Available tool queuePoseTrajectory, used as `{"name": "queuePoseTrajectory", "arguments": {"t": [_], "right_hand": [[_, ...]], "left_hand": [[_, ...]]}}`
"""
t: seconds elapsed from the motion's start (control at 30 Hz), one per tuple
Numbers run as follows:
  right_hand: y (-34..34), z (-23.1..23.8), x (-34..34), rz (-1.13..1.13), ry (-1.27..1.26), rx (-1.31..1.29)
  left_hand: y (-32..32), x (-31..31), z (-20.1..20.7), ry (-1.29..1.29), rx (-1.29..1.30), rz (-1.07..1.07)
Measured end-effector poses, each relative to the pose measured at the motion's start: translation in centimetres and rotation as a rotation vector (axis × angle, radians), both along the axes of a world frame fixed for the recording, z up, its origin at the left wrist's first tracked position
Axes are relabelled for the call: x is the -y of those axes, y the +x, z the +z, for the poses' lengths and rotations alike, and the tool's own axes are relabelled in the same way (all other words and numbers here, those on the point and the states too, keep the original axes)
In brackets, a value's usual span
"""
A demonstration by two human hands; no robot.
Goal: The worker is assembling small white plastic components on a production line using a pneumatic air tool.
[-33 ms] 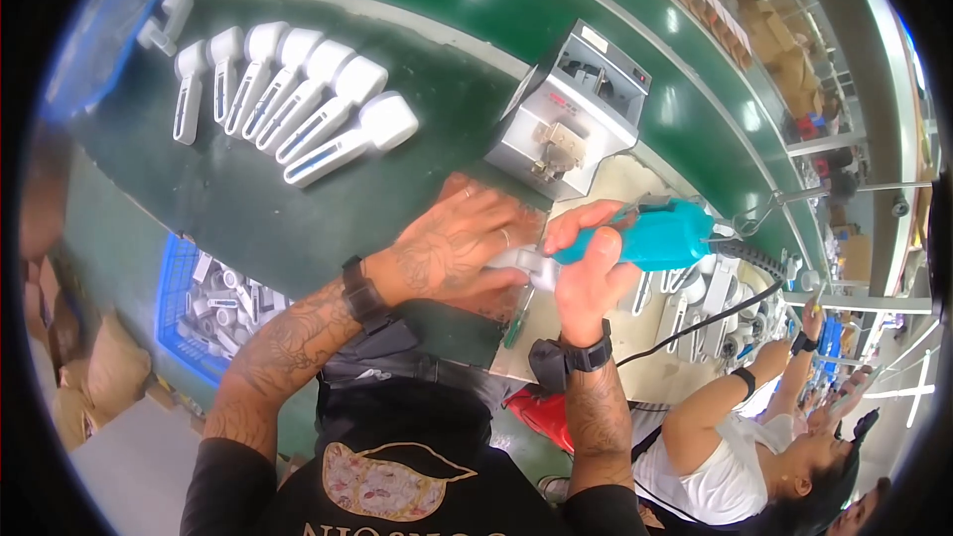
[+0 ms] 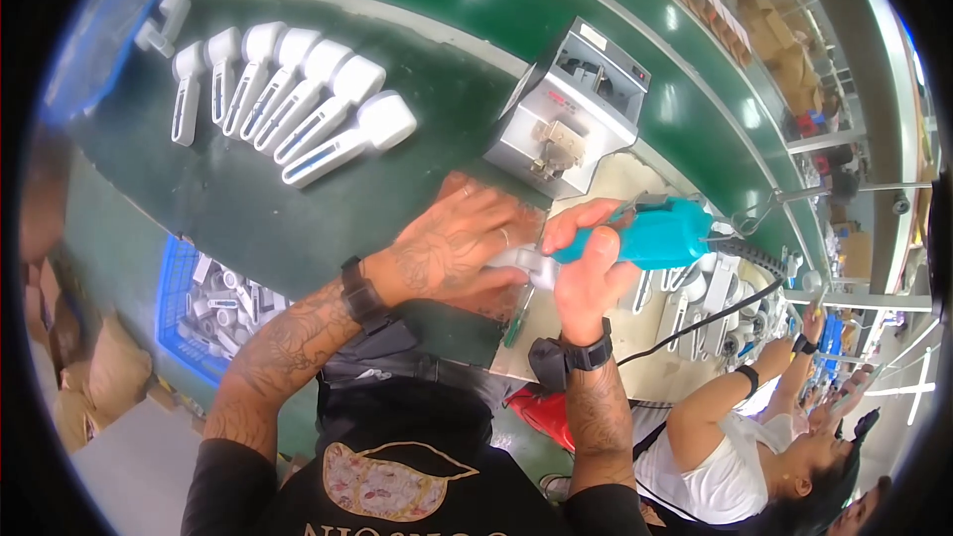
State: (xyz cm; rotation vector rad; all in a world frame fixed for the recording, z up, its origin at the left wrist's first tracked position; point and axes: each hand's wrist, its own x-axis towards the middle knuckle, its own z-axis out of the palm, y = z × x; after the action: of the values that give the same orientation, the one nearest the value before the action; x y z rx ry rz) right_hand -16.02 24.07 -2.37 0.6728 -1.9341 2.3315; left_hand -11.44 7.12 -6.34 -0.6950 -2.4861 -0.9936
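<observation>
My left hand (image 2: 455, 246) lies palm down over the bench, its fingers closed round a white plastic handheld device (image 2: 533, 262) that they largely cover. A teal electric screwdriver (image 2: 657, 235) is gripped in my right hand (image 2: 593, 266), lying nearly level with its front end at the white device. My fingers hide the tip and the exact contact. Ahead to the left, several white handheld devices (image 2: 326, 151) with round heads lie fanned in a row. A grey box-shaped machine (image 2: 566, 109), apparently a screw feeder, stands beyond my hands.
A blue basket (image 2: 179, 323) of white parts sits low at the left. More white parts (image 2: 695, 308) lie on the pale board right of my right hand. The screwdriver's black cable (image 2: 710, 323) loops across there. Another person (image 2: 730, 437) works at the right.
</observation>
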Motion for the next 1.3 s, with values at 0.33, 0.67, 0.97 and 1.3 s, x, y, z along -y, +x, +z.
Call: {"name": "queuePoseTrajectory", "arguments": {"t": [0.33, 0.67, 0.97, 1.3], "right_hand": [[-1.0, 1.2, 0.5, 0.010, 0.098, 0.011], [-7.5, 2.3, 4.5, -0.174, 0.027, -0.213], [-4.6, 2.7, 3.2, -0.125, 0.064, -0.062], [2.2, 3.9, -2.7, -0.137, 0.023, -0.061]], "left_hand": [[-0.2, 0.3, -0.1, -0.034, -0.036, 0.016], [0.2, 0.0, 0.5, -0.039, 0.006, -0.005], [0.2, -0.2, 1.3, -0.046, 0.017, 0.000], [-0.5, -1.0, 1.4, -0.049, 0.002, -0.060]]}}
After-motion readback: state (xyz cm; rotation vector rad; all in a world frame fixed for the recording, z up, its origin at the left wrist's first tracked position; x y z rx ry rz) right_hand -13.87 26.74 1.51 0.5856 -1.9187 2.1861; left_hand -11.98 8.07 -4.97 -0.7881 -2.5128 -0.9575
